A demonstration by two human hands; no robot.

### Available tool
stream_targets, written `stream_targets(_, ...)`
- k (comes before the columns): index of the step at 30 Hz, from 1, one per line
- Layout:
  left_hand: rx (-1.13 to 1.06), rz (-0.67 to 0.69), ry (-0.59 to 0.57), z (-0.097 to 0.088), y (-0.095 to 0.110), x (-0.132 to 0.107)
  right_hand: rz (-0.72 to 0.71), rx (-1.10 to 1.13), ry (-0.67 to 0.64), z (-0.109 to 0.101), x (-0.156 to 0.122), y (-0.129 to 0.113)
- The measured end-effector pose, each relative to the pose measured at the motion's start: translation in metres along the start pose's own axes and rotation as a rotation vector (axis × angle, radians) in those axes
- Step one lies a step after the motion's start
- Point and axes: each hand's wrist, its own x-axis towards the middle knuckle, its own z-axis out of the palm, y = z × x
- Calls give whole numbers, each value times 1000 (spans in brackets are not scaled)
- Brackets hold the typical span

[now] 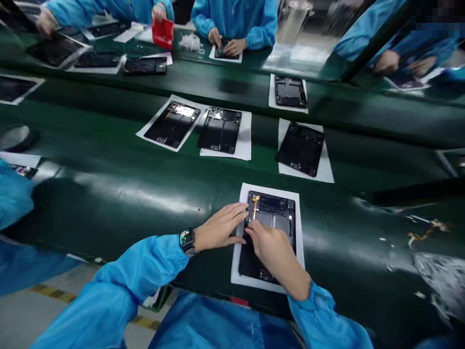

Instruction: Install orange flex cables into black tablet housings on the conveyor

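Pinched, whether on something I cannot tell, the right hand (274, 247) seems to work at the opened tablet (271, 213), next needing steadiness from the spread left hand (220, 230).

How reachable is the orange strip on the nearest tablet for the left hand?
Probably yes: the left hand is at the tablet's left edge, right beside the orange strip, with nothing visible between. The right hand only crowds its lower end.

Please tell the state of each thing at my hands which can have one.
Black rectangular tablet shell: open, internals exposed.
Thin orange ribbon cable: lying inside shell.
White paper sheet: flat, beneath shell.
Black square smartwatch: screen lit.
Left hand: fingers extended.
Right hand: fingers bent, grip unclear.
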Motion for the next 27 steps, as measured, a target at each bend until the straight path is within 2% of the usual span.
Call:
stream_targets(4, -21, 16, 28, -1, 2, 2, 43, -39, 9, 1, -9, 9)
stream_targets(11, -68, 18, 26, 1, 1, -2, 32, -121, -34, 8, 3, -12)
stream_targets(13, -74, 22, 26, -2, 1, -4, 40, -54, 10, 7, 1, -8)
stream_targets(15, -85, 18, 44, -7, 1, -1, 93, 120, 133, 5, -7, 4)
stream_targets(17, -72, -19, 105, -15, 0, 13, 187, 354, 320, 3, -18, 19)
stream_targets(19, 1, -73, 156, -21, -4, 42, 295, 563, 490, 3, -29, 33)
stream_targets(20, 64, -106, 140, -22, -6, 60, 342, 639, 549, 4, -34, 39)
stream_targets(24, 258, -205, -106, -20, -15, 126, 487, 742, 674, 14, -64, 57)
stream_targets(27, 275, -170, -203, -18, -19, 146, 655, 734, 726, 28, -103, 71)
